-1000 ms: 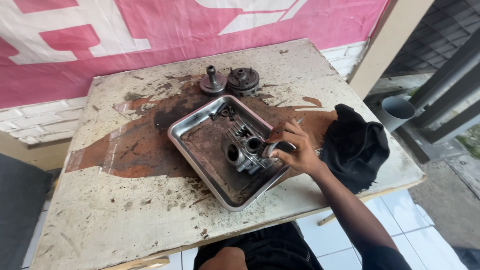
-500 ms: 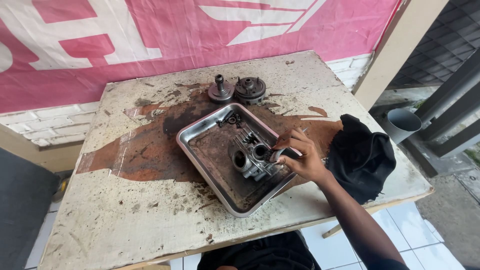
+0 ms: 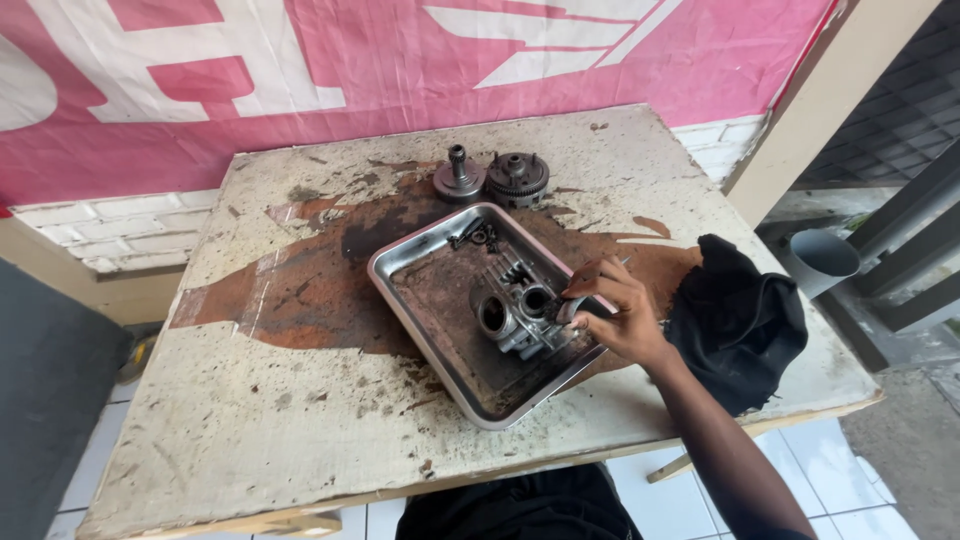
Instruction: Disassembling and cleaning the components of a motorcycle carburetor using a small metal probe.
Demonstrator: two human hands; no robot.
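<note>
**Engine part handled over a grimy tray on a stained workbench**

Pink-and-white banner cloth hangs behind a worn, oil-stained table set against a low white brick wall, with pale floor tiles showing below its front edge. A rectangular metal tray sits near the table's middle, turned at a slant so its corners point toward the table's edges. Inside the tray lies a metal engine part with two round openings facing up and toward the camera; its long axis runs roughly along the tray's length, from the far-left end toward the near-right rim. A few small dark fittings lie in the tray's far corner.

Beyond the tray, two round gear-like parts stand side by side on the table. Right of the tray, a crumpled black cloth rests near the table's edge, and a grey pipe end shows past it.

The right hand reaches over the tray's right rim, fingers curled narrowly and closed on the right end of the engine part. The left hand is out of the picture.
</note>
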